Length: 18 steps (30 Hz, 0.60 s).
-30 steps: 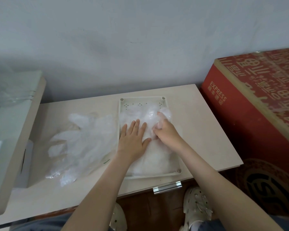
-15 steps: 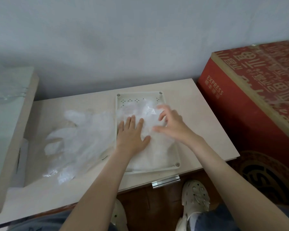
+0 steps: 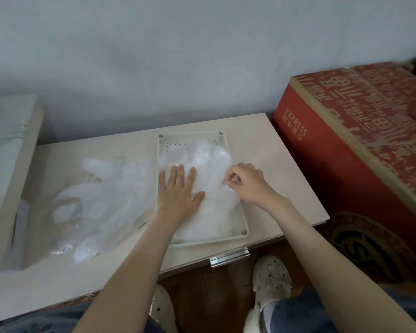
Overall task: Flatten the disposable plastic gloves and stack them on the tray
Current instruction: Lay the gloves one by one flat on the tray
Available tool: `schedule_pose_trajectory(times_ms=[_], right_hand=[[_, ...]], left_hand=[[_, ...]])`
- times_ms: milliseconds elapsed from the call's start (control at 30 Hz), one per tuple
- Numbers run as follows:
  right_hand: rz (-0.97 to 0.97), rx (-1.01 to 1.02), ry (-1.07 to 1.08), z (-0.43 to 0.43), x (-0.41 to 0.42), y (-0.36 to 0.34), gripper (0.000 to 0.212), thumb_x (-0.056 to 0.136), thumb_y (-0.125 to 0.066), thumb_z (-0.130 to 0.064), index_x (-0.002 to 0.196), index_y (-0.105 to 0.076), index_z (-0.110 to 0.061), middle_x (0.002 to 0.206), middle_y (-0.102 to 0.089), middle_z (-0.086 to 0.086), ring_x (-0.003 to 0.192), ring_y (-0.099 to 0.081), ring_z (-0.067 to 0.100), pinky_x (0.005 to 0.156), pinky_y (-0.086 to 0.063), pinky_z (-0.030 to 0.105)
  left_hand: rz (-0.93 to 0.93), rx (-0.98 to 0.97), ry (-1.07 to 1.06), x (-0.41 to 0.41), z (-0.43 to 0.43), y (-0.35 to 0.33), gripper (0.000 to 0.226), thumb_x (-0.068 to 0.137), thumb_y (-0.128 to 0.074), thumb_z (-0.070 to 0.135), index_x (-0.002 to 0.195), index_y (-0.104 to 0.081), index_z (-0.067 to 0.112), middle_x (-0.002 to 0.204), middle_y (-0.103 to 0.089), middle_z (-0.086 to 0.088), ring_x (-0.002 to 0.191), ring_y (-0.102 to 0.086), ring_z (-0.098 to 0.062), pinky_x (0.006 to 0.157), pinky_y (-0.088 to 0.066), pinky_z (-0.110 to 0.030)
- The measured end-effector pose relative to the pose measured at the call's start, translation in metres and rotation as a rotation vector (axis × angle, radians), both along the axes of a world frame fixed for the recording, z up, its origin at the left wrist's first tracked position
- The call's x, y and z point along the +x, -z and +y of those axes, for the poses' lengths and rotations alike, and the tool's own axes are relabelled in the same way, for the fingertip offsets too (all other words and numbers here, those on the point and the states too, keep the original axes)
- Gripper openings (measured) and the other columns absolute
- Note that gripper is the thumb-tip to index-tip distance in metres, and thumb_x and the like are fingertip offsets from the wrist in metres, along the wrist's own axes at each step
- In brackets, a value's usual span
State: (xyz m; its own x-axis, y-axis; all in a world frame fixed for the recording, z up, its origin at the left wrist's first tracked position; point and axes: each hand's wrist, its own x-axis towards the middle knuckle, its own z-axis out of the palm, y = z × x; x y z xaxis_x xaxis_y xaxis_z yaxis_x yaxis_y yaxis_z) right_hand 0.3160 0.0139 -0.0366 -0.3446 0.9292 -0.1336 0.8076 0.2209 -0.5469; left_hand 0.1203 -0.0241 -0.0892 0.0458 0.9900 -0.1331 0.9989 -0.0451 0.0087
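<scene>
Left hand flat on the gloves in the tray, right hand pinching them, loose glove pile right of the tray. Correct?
Not quite: the head view shows the loose glove pile left of the tray; the rest holds.

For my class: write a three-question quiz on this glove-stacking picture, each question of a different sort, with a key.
1. True or false: the left hand lies flat on the stacked gloves in the tray.
2. What is the right hand doing? A) pinching the stacked gloves B) pressing flat C) lifting the tray
3. Fill in: the loose pile of gloves lies to the tray's ____.
Key: 1 true; 2 A; 3 left.
</scene>
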Motion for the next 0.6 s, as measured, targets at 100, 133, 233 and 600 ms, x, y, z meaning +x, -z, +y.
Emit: schedule_pose_trajectory(times_ms=[100,133,233,600], right_hand=[[-0.006,0.077,0.122,0.004,0.008,0.002,0.010,0.095,-0.050,-0.017,0.092,-0.059,-0.016,0.117,-0.051,-0.002,0.111,-0.040,0.021,0.086,-0.023,0.030],[0.011,0.091,0.175,0.005,0.009,0.003,0.011,0.096,-0.049,-0.019,0.092,-0.058,-0.014,0.120,-0.050,0.000,0.113,-0.040,0.023,0.086,-0.025,0.031],[0.162,-0.016,0.338,0.004,0.010,0.001,0.025,0.094,-0.053,-0.034,0.095,-0.055,-0.009,0.114,-0.049,0.001,0.111,-0.044,0.023,0.088,-0.036,0.034],[0.273,-0.315,0.286,-0.007,0.006,-0.002,0.063,0.084,-0.064,-0.016,0.137,-0.030,-0.023,0.122,-0.042,-0.003,0.104,-0.047,0.015,0.071,-0.042,0.021]], left_hand=[[0.026,0.046,-0.009,0.004,-0.003,-0.004,0.073,0.097,-0.023,0.055,0.152,0.012,0.021,0.160,0.012,-0.012,0.147,0.012,-0.029,0.114,0.012,-0.054],[0.030,0.054,-0.001,0.004,-0.003,-0.007,0.074,0.097,-0.025,0.053,0.152,0.014,0.021,0.159,0.015,-0.011,0.147,0.014,-0.029,0.114,0.012,-0.054],[0.011,0.082,0.056,0.009,-0.003,-0.013,0.074,0.096,-0.029,0.045,0.152,0.011,0.020,0.159,0.019,-0.011,0.146,0.017,-0.028,0.116,0.009,-0.055],[-0.030,-0.026,0.137,0.016,-0.008,-0.009,0.076,0.087,-0.001,0.067,0.153,0.007,0.028,0.159,0.021,-0.005,0.145,0.021,-0.021,0.114,0.017,-0.049]])
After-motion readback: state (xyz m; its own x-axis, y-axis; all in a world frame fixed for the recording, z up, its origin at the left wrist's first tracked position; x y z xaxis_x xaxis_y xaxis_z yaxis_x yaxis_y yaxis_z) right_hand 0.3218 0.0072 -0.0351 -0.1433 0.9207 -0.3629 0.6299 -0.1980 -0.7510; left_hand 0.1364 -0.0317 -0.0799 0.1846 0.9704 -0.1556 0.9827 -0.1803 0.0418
